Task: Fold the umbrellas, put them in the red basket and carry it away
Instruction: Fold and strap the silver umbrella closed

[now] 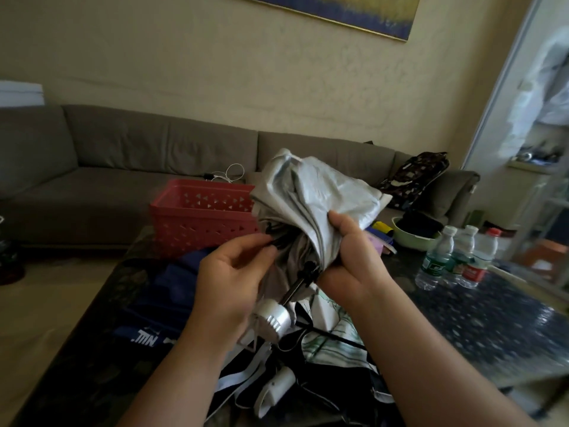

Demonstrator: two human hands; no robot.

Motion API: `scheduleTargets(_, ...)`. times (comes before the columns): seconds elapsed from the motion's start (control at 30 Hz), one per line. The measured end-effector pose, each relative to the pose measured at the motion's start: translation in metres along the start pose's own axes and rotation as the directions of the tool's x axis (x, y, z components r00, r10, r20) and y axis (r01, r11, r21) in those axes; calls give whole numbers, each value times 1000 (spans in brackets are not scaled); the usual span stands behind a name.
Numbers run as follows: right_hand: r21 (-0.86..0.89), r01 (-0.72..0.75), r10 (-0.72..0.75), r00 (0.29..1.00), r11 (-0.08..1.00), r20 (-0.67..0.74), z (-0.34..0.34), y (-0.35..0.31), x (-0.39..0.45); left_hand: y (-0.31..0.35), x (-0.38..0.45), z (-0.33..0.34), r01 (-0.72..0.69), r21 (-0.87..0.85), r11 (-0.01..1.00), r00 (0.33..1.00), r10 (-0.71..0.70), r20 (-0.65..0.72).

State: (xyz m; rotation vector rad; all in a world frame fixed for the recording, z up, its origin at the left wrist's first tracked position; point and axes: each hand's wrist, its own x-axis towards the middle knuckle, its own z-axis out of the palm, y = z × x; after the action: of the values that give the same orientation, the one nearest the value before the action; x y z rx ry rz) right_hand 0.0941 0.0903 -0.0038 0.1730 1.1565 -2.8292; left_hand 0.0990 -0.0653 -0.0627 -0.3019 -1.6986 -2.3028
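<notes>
A silver-grey umbrella point(311, 195) is held in the air over the dark table, its canopy bunched and its silver handle point(272, 318) pointing down toward me. My right hand point(348, 257) is wrapped around the gathered fabric near the shaft. My left hand point(234, 272) pinches a black rib tip at the canopy's edge. The red basket point(197, 220) stands behind on the table's far side and looks empty. Below my hands lie a dark blue umbrella point(160, 291) and a white umbrella with green print point(335, 334), both unfolded.
Three water bottles point(452, 257) stand at the right of the table point(492, 318), with a green bowl point(412, 238) behind them. A grey sofa point(123, 167) runs along the wall, with a patterned bag point(412, 177) on its right end.
</notes>
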Motion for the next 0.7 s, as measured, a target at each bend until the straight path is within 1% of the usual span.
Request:
scheduleTargets(0.07,-92,20,-23,999,996,-32,-2,1,-3,6,-13,4,-114,107,988,993,111,25)
scheduleTargets(0.1,-126,21,-29,998,992,-55,-3,2,-3,7,-18,5,-201,181,963,980,196,47)
scheduleTargets(0.17,-182,29,-52,991,983,-122,-5,7,-2,7,-24,7,-366,342,865,929,358,90)
scheduleTargets(0.2,-203,41,-68,989,978,-130,-5,10,-2,6,-24,8,-418,405,813,905,413,105)
scheduleTargets(0.27,-242,94,-127,984,966,-122,-7,17,1,3,-24,9,-470,473,745,874,467,133)
scheduleTargets(0.3,-274,145,-184,975,951,-123,-10,22,3,-1,-23,9,-475,486,734,871,471,140)
scheduleTargets(0.37,-347,232,-282,954,909,-99,-17,30,7,-9,-20,7,-451,481,752,885,446,133)
scheduleTargets(0.47,-385,291,-336,940,876,-53,-24,38,14,-20,-16,5,-447,517,730,884,448,132)
scheduleTargets(0.5,-366,306,-342,939,879,-34,-27,40,16,-22,-16,5,-438,528,728,889,438,133)
scheduleTargets(0.57,-302,280,-291,957,911,11,-31,38,19,-23,-17,5,-412,517,751,908,389,158)
scheduleTargets(0.63,-256,244,-244,969,935,32,-35,36,22,-23,-19,5,-409,485,773,912,337,232)
scheduleTargets(0.7,-215,219,-220,975,952,19,-39,33,27,-22,-21,4,-379,444,812,916,262,303)
